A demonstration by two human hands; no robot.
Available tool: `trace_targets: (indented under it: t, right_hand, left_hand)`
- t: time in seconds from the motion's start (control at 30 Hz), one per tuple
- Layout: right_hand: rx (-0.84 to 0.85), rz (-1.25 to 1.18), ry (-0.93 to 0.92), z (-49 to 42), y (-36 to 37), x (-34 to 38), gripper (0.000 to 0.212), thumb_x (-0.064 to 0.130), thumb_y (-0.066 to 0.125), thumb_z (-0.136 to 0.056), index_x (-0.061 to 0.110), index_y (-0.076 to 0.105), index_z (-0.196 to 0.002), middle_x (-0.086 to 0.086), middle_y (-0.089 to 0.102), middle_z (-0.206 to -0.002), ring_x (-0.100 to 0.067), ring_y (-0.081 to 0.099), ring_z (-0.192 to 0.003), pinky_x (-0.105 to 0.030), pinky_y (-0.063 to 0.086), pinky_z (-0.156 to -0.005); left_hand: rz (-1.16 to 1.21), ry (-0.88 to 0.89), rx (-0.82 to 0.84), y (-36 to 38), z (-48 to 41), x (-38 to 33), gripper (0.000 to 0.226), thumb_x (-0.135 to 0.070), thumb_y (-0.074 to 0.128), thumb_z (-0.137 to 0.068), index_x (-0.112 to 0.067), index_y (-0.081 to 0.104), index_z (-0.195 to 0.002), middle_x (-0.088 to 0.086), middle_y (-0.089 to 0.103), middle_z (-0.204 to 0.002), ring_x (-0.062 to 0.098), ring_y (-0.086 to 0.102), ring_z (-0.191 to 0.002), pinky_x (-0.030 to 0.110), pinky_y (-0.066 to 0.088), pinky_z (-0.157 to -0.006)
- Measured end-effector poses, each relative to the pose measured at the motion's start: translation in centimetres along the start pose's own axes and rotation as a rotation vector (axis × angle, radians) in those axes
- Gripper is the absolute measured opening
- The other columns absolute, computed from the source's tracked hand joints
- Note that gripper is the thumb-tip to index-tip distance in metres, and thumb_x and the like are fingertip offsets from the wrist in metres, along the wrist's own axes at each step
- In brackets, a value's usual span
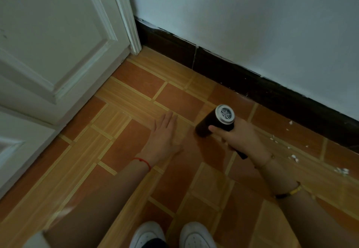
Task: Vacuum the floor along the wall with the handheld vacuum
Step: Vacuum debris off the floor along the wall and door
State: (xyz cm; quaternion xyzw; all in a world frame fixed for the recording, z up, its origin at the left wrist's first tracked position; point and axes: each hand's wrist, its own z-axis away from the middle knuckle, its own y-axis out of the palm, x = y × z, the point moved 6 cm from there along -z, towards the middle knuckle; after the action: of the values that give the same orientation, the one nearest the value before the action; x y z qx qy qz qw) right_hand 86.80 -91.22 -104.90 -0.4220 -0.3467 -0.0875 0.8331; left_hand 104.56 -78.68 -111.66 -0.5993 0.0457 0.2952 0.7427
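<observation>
- A floor of orange-brown tiles with yellow striped borders (136,150) fills the near and middle ground, running up to a pale painted wall (252,18) on the far right.
- A white panelled door (48,39) and its moulded frame stand at the far left, meeting the wall at the corner.
- A dark, scuffed skirting board (242,72) lines the foot of the wall, slanting from the corner down to the right edge.
- A person's bare forearms reach in from the near edge; white shoes (172,235) show at the bottom.
- The left hand (163,140), red string at the wrist, lies flat with fingers together and extended, holding nothing (whether it touches the tile cannot be told).
- The right hand (236,138) is wrapped around the grip of a black cylindrical handheld vacuum with a silver vented end cap (215,121), held just above the floor near the skirting, cap facing the camera.
- White crumbs of debris (293,157) are scattered along the floor at the right, beside the skirting.
</observation>
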Motion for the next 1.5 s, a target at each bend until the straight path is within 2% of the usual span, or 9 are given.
trace_targets:
  t: [0.17, 0.33, 0.47, 0.6, 0.8, 1.0, 1.13, 1.3, 1.5]
  right_hand:
    - [-0.123, 0.077, -0.024, 1.8, -1.0, -1.9, 0.069, 0.053, 0.068, -0.081, 0.020, 0.048, -0.137, 0.000, 0.064, -0.124, -0.017, 0.061, -0.109, -0.021, 0.045, -0.082]
    - [-0.051, 0.073, 0.024, 2.6, -1.1, -3.6, 0.057, 0.055, 0.067, -0.081, 0.021, 0.057, -0.126, 0.006, 0.063, -0.093, -0.005, 0.057, -0.077, -0.012, 0.038, -0.059]
    - [-0.218, 0.001, 0.059, 3.9, -2.4, -5.7, 0.054, 0.055, 0.068, -0.080, 0.021, 0.060, -0.121, 0.004, 0.068, -0.096, -0.013, 0.064, -0.089, -0.020, 0.044, -0.067]
    - [-0.275, -0.116, 0.117, 5.6, -4.2, -8.2, 0.039, 0.049, 0.071, -0.079, 0.021, 0.061, -0.104, 0.007, 0.064, -0.075, -0.009, 0.060, -0.064, -0.025, 0.049, -0.060]
    - [-0.502, -0.148, 0.235, 9.1, -9.0, -13.6, 0.055, 0.050, 0.070, -0.080, 0.016, 0.055, -0.120, -0.005, 0.070, -0.089, -0.022, 0.068, -0.079, -0.040, 0.060, -0.067]
    - [-0.512, -0.072, 0.285, 11.2, -10.0, -16.7, 0.062, 0.054, 0.069, -0.078, 0.013, 0.057, -0.122, -0.004, 0.069, -0.096, -0.021, 0.066, -0.088, -0.034, 0.057, -0.070]
    - [-0.474, -0.034, 0.274, 11.4, -9.5, -17.2, 0.059, 0.050, 0.069, -0.080, 0.011, 0.057, -0.122, -0.002, 0.067, -0.095, -0.017, 0.064, -0.087, -0.015, 0.042, -0.059]
    - [-0.528, -0.054, 0.274, 11.3, -10.1, -18.0, 0.064, 0.061, 0.066, -0.076, 0.015, 0.058, -0.119, 0.001, 0.069, -0.091, -0.018, 0.067, -0.084, -0.035, 0.058, -0.069]
    - [-0.535, -0.020, 0.237, 9.8, -10.7, -17.7, 0.067, 0.059, 0.067, -0.077, 0.014, 0.056, -0.125, 0.001, 0.069, -0.102, -0.017, 0.066, -0.096, -0.023, 0.049, -0.070]
  left_hand:
    - [-0.014, 0.047, 0.021, 1.3, -1.1, -2.8, 0.115, -0.053, 0.074, -0.076, -0.017, 0.002, -0.157, 0.006, 0.002, -0.166, 0.024, -0.005, -0.153, 0.049, -0.007, -0.121]
    - [0.070, 0.128, 0.038, 2.6, -2.0, -5.9, 0.113, -0.046, 0.078, -0.074, -0.014, 0.008, -0.157, 0.008, 0.005, -0.165, 0.026, -0.003, -0.152, 0.048, -0.008, -0.119]
    - [0.035, 0.182, 0.059, 3.4, -2.5, -7.9, 0.113, -0.045, 0.079, -0.073, -0.014, 0.009, -0.157, 0.006, 0.004, -0.166, 0.023, -0.002, -0.153, 0.048, -0.006, -0.119]
    - [-0.019, 0.234, 0.076, 4.1, -2.6, -9.9, 0.115, -0.053, 0.077, -0.072, -0.014, 0.009, -0.157, 0.005, 0.004, -0.166, 0.024, -0.004, -0.153, 0.049, -0.007, -0.120]
    - [-0.070, 0.331, 0.124, 4.9, -2.6, -14.1, 0.117, -0.056, 0.074, -0.074, -0.011, 0.004, -0.157, 0.007, 0.002, -0.166, 0.026, -0.004, -0.152, 0.045, -0.007, -0.120]
    - [-0.111, 0.415, 0.173, 6.6, -2.6, -18.1, 0.119, -0.054, 0.076, -0.073, -0.012, 0.003, -0.157, 0.007, 0.002, -0.166, 0.025, -0.003, -0.153, 0.045, -0.006, -0.119]
    - [-0.114, 0.456, 0.201, 8.0, -2.3, -20.3, 0.120, -0.051, 0.078, -0.073, -0.014, 0.001, -0.157, 0.007, 0.000, -0.166, 0.025, -0.004, -0.153, 0.044, -0.009, -0.118]
    - [-0.174, 0.505, 0.225, 9.1, -2.4, -21.5, 0.119, -0.051, 0.077, -0.074, -0.013, 0.002, -0.157, 0.007, -0.001, -0.166, 0.026, -0.005, -0.152, 0.046, -0.007, -0.118]
    - [-0.179, 0.538, 0.237, 8.9, -3.5, -22.3, 0.114, -0.046, 0.079, -0.074, -0.011, 0.009, -0.156, 0.010, 0.005, -0.165, 0.027, -0.003, -0.152, 0.051, -0.005, -0.121]
